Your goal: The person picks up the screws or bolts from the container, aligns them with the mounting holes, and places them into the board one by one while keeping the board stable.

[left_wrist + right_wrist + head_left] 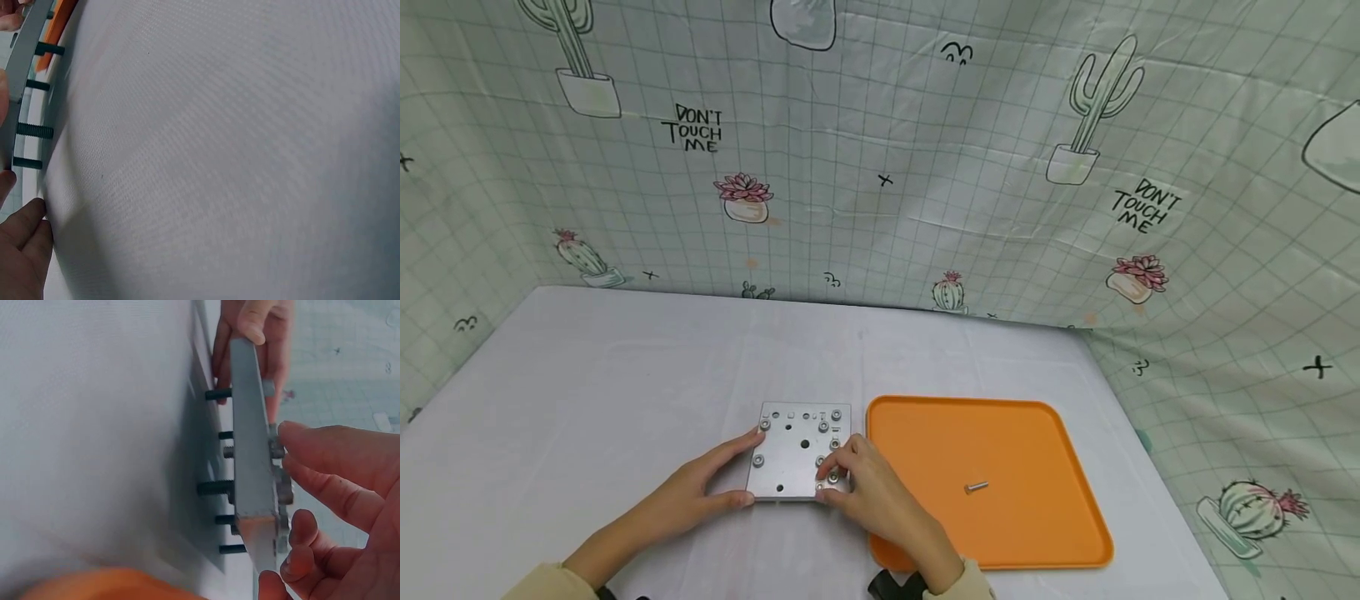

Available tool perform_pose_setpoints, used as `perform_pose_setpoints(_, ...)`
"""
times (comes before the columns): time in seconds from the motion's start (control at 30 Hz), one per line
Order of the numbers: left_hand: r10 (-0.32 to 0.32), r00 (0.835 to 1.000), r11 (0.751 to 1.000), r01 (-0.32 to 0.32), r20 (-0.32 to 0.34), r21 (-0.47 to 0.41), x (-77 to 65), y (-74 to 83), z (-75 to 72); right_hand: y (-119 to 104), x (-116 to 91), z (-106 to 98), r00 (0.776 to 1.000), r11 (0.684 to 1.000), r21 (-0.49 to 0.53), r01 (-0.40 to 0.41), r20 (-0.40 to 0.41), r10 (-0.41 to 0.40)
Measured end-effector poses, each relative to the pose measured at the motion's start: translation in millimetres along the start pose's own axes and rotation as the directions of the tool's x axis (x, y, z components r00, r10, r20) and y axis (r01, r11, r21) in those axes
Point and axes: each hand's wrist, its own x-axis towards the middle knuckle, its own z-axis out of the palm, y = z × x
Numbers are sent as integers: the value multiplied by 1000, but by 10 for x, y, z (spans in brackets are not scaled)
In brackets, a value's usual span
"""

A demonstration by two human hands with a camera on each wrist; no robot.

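A silver metal plate (790,467) with holes and several bolts through it lies over the white table; in the right wrist view, bolt shanks (214,487) stick out of its underside. My left hand (703,483) grips the plate's left side, thumb by the near corner and a finger higher up that edge. At the near right corner, my right hand (880,492) pinches a small bolt (275,449) by its head between thumb and finger. Other bolt heads (285,487) stand close beside those fingertips. My right hand partly hides that corner in the head view.
An orange tray (1037,483) sits just right of the plate, partly under my right forearm. One loose bolt (977,487) lies in it. A patterned cloth (880,242) hangs behind the table and along its sides.
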Motion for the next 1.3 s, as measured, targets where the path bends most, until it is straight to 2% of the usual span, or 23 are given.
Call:
perform_pose_setpoints(0.27,45,999,999,-46,-26,-28,-19,-12,0,117,-52,-186,999,993,113,-36,-29,40)
perform_pose_setpoints(0.43,51,998,998,-52,-24,-43,-22,-7,3,217,-64,-336,995,992,121,-40,-86,51)
perform_pose_setpoints(0.63,32,999,999,-33,-22,-29,-17,-2,14,363,-90,-454,985,988,121,-100,-126,115)
perform_pose_setpoints(0.83,10,1000,1000,-10,-12,-1,-13,0,17,481,-82,-464,984,987,86,-137,-99,145)
perform_pose_setpoints(0.97,22,1000,1000,-22,-22,-21,-20,-4,22,538,-69,-436,985,983,105,-153,-64,160)
perform_pose_setpoints(1.3,25,999,999,-26,-24,-26,-17,-33,49,668,3,-330,989,983,113,-147,5,147)
